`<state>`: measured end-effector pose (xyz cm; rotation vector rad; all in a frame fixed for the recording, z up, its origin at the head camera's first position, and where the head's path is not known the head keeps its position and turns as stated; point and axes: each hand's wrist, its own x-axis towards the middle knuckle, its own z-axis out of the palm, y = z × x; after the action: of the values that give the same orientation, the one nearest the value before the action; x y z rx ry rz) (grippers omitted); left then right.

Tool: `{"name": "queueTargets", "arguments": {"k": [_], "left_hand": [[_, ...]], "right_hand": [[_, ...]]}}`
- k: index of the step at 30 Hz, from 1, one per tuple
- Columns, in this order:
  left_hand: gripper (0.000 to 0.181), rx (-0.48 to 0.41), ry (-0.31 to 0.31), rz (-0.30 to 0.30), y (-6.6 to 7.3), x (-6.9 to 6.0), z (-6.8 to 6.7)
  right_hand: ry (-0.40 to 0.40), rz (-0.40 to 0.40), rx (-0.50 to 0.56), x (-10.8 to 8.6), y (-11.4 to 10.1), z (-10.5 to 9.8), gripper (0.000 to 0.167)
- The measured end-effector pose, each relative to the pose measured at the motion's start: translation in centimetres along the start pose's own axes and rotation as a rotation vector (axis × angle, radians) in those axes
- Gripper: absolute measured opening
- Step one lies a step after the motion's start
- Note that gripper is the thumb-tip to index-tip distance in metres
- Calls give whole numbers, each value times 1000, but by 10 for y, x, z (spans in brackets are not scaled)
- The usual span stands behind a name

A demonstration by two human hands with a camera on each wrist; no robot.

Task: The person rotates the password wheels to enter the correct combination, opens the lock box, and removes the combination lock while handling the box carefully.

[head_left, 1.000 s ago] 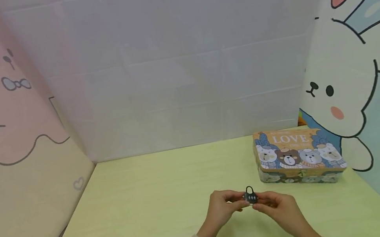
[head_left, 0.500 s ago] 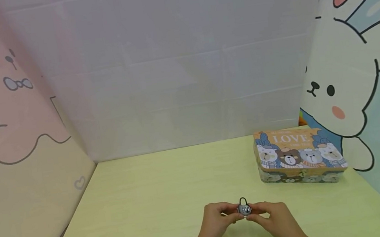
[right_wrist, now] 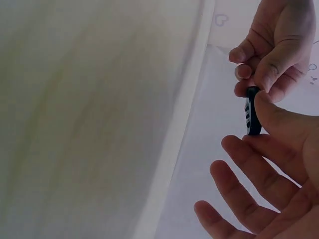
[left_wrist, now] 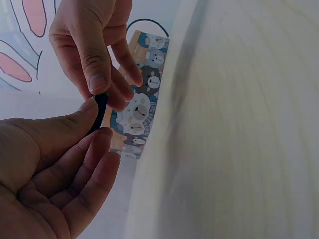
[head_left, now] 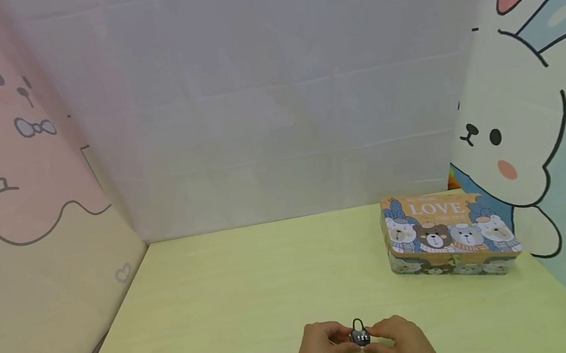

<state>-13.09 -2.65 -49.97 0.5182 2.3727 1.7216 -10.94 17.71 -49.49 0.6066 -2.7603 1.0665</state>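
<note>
A small dark combination padlock [head_left: 360, 337] is held between both hands low in the head view, its looped shackle pointing up. My left hand [head_left: 319, 351] pinches its left side between thumb and fingers. On the opposite side, my right hand [head_left: 401, 343] pinches it the same way. The right wrist view shows the padlock [right_wrist: 253, 112] edge-on, with a row of number dials along one face. In the left wrist view only a dark edge of the padlock [left_wrist: 99, 112] shows between the fingertips.
A tin box [head_left: 449, 235] with bears and the word LOVE on its lid stands at the back right of the pale yellow table [head_left: 234, 300]; it has a small clasp in front. A white sheet [head_left: 274, 107] hangs behind, with cartoon-printed panels at both sides.
Both hands have moved down and slightly left, toward the near edge of the view, carrying the padlock with them. The padlock's face has tilted and now looks shinier. The tin box stays put.
</note>
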Motion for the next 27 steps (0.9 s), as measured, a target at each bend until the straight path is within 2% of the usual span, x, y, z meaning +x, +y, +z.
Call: {"name": "queueTargets", "arguments": {"k": [3, 7, 12, 19, 27], "left_hand": [[13, 36, -20, 5, -4, -1, 1], [14, 58, -37, -9, -9, -2, 2], [16, 40, -67, -39, -13, -5, 5], [16, 110, -114, -43, -13, -7, 5], [11, 131, -104, -69, -10, -10, 8]], "right_hand": [[-68, -2, 7, 1, 2, 1, 31], [-170, 78, 53, 4, 2, 0, 27], [-275, 176, 131, 9, -3, 0, 18], [-347, 201, 169, 9, -8, 5, 9], [-377, 234, 167, 9, -13, 7, 13]]}}
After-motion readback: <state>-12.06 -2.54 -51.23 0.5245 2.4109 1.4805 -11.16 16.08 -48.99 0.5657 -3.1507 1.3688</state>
